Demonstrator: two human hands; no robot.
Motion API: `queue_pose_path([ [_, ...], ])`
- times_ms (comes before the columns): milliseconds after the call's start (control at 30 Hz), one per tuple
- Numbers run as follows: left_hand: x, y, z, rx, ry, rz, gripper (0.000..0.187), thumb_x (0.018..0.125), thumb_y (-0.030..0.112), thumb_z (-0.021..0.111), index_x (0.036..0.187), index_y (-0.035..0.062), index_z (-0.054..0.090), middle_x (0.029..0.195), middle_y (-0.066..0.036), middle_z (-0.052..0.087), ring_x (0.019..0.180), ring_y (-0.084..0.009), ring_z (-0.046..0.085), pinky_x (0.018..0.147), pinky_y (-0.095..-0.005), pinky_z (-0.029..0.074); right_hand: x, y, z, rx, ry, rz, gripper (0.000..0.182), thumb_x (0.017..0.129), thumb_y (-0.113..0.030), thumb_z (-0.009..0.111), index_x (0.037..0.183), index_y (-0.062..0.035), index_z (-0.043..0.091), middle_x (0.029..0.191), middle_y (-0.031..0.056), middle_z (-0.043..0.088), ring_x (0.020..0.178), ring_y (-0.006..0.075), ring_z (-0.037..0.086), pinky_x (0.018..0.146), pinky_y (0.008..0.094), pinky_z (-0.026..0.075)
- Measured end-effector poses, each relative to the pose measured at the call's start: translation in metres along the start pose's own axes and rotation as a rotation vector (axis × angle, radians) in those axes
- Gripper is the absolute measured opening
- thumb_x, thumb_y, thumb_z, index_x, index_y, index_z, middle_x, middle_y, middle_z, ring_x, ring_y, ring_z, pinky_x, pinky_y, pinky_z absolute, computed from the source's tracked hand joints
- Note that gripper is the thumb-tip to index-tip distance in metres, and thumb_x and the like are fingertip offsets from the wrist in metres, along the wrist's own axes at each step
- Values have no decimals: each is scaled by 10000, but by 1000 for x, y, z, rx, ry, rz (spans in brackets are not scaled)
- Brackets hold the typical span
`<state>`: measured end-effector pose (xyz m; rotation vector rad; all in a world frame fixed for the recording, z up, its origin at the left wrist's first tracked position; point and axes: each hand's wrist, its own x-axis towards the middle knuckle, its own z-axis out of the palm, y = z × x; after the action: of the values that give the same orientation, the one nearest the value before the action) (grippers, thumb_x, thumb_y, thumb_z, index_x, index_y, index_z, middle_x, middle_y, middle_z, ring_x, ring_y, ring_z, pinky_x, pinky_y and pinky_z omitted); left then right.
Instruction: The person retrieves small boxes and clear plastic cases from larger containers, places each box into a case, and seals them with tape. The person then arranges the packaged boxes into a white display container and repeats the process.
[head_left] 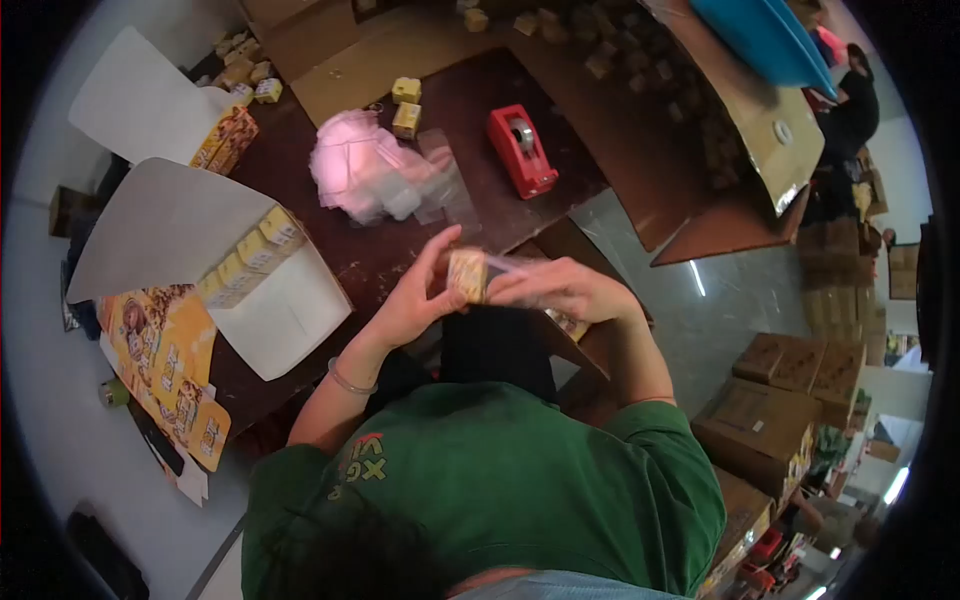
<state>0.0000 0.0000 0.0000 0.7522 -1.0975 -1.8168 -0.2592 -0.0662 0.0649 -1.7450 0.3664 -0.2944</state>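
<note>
Between the thumb and fingers of my left hand (pixel 412 295) is a small yellow printed box (pixel 467 277), held over my lap near the table edge. My right hand (pixel 575 290) reaches to the box from the other side, its fingers smeared by motion. A pale see-through strip (pixel 512 264), perhaps clear plastic, runs between the box and the right fingers. Beyond the hands on the dark table (pixel 400 250) lie a pink plastic bundle (pixel 350 160) and clear plastic bags (pixel 447 180). A red tape dispenser (pixel 521 152) stands to their right.
Two small yellow boxes (pixel 406 106) stand behind the pink bundle. At left, an open white-lined display carton (pixel 285 315) holds a row of yellow boxes (pixel 250 258). A big cardboard box (pixel 690 130) with many small boxes is at upper right. Stacked cartons (pixel 765 420) stand on the right.
</note>
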Motion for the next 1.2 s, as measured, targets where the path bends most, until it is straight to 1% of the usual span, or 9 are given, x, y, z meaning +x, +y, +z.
queue_pose_path([
  [133,-30,3,-58,10,-69,-238,720,820,114,760,1431,10,394,1319,-74,526,1220,-159,499,1051,-330,398,99,-12,-26,-42,-480,-48,310,903,-11,620,1212,-11,646,1235,140,648,1118,287,630,949,363,492],
  [300,-2,-60,-62,835,424,243,571,670,41,814,1151,54,507,1237,-109,587,1197,-321,522,1035,-402,405,194,24,-167,-137,172,97,302,955,-120,589,1234,-14,634,1138,69,697,1066,161,636,946,310,496],
  [400,6,-86,-69,683,571,170,590,685,71,804,1190,53,499,1240,-122,599,1199,-319,521,1022,-412,409,270,120,-262,-717,387,210,373,890,-183,625,1220,-11,627,1128,166,693,1060,293,660,911,367,510],
  [600,9,-77,-68,835,578,184,688,683,107,863,1276,54,518,1241,-136,592,1145,-317,539,988,-417,432,463,209,-318,-999,672,215,437,887,-282,550,1255,-60,625,1254,170,637,1148,376,598,948,450,496],
  [700,17,-70,-72,782,604,146,682,677,99,859,1267,56,521,1241,-135,593,1146,-319,541,989,-418,430,538,206,-337,-1248,457,357,508,930,-312,498,1383,-84,504,1437,156,490,1297,347,485,1058,437,411],
  [767,22,-65,-74,762,613,136,678,673,93,857,1261,57,523,1242,-134,595,1147,-320,542,990,-418,429,554,198,-318,-1311,750,-62,542,957,-305,503,1435,-65,418,1482,169,423,1363,311,416,1105,412,358],
  [900,21,-63,-77,727,624,119,670,664,83,852,1250,59,528,1242,-133,597,1148,-324,545,992,-419,426,578,250,-332,-817,848,-111,581,958,-357,523,1459,-95,390,1522,161,373,1381,320,381,1123,427,334],
  [1033,14,-68,-75,705,632,144,662,656,72,847,1238,61,532,1243,-132,599,1150,-327,548,994,-420,423,499,190,-317,-973,422,274,604,879,-402,640,1387,-118,479,1386,180,502,1267,362,490,1018,461,438],
  [1200,11,-75,-69,709,637,208,653,646,59,841,1223,64,537,1243,-130,602,1152,-331,551,997,-421,420,419,171,-355,-1592,493,661,508,853,-385,645,1276,-109,589,1334,194,541,1179,381,535,957,535,442],
])
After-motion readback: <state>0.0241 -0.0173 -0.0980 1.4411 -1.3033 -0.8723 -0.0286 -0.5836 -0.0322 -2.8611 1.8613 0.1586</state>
